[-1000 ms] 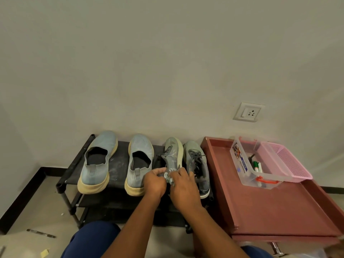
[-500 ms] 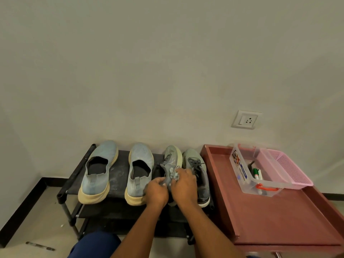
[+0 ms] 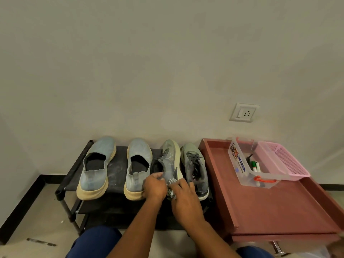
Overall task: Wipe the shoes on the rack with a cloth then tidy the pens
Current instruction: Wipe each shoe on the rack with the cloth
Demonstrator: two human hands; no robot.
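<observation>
Left hand [image 3: 154, 187] gripped the tilted grey sneaker [image 3: 169, 161] on the black rack [image 3: 115, 170], fingers curled on its collar, right hand [image 3: 183, 192] pinched a grey cloth [image 3: 172, 185] against its heel, pens [image 3: 255, 165] sat in clear box [image 3: 240, 164] on the red surface [image 3: 270, 205]
</observation>
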